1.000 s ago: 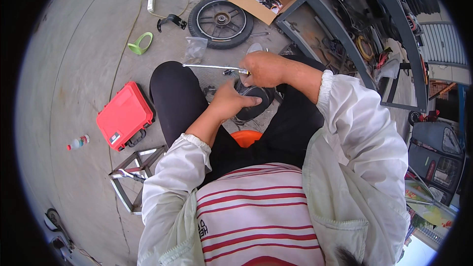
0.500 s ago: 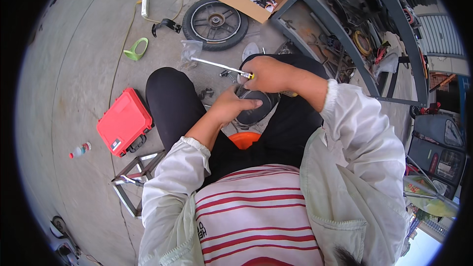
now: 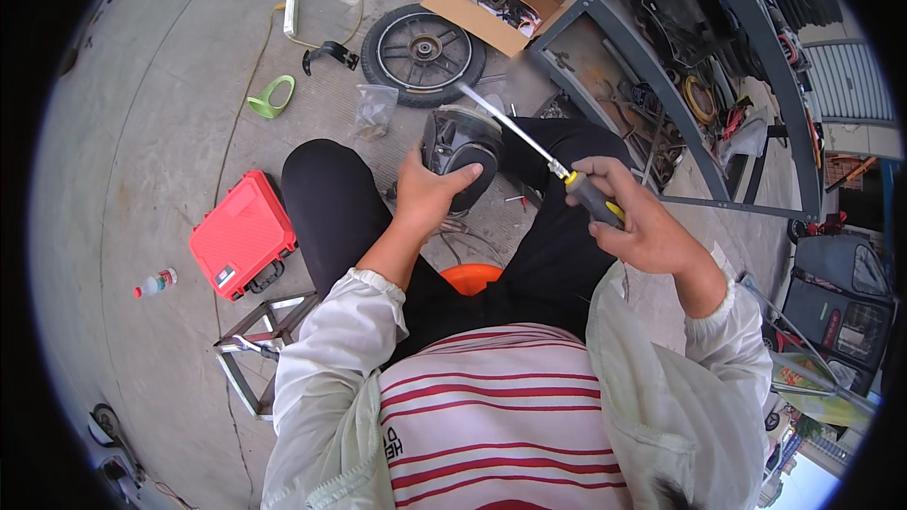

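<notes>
A black rounded housing with a pale rim (image 3: 463,144) is tilted up between my knees. My left hand (image 3: 425,191) grips its left side, thumb across the near dark face. What the housing belongs to I cannot tell. In my right hand (image 3: 644,227) is a screwdriver (image 3: 590,196) with a grey and yellow handle and a long metal shaft. The shaft slants to the far left, and its tip stands apart from the housing, over the floor near the wheel. My right fingers are closed about the handle, above my right thigh.
Beyond my knees lie a spoked wheel with tyre (image 3: 424,49), an open cardboard box (image 3: 491,24) of parts and a clear plastic bag (image 3: 376,109). To my left are a red case (image 3: 244,234) and a metal frame (image 3: 260,345). A grey rack (image 3: 652,66) stands at right.
My right hand has drawn away from the housing, to the right and nearer, still holding the screwdriver. My left hand has lifted and tilted the housing farther from me.
</notes>
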A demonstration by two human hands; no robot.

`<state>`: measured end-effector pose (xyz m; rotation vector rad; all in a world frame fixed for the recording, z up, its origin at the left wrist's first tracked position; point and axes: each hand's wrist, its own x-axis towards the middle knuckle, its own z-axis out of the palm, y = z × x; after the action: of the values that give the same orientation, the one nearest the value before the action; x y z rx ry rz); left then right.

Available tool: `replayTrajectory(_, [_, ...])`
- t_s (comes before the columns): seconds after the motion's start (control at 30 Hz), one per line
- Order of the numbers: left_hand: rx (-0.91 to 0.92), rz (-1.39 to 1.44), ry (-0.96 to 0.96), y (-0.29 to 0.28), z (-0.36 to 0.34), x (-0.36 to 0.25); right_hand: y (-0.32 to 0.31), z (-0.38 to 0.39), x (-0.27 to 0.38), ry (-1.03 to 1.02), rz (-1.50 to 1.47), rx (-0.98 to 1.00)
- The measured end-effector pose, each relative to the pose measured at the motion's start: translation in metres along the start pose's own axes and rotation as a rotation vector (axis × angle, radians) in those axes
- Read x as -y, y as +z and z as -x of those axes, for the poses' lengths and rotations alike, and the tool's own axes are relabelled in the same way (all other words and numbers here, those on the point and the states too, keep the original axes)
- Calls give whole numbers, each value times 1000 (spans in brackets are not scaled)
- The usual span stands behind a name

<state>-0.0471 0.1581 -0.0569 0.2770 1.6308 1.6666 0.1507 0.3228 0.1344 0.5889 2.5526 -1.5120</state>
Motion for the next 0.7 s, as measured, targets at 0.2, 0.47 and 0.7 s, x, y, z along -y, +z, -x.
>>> replayTrajectory(0.2, [-126,-43,101,1,-3,5,0,23,1,-99,399,-138])
replayTrajectory(0.47, [-252,-430,214,1,5,-9,11,23,9,-36,480,-114])
replayTrajectory(0.7, [-258,-548,216,0,11,-11,14,23,13,-50,507,-111])
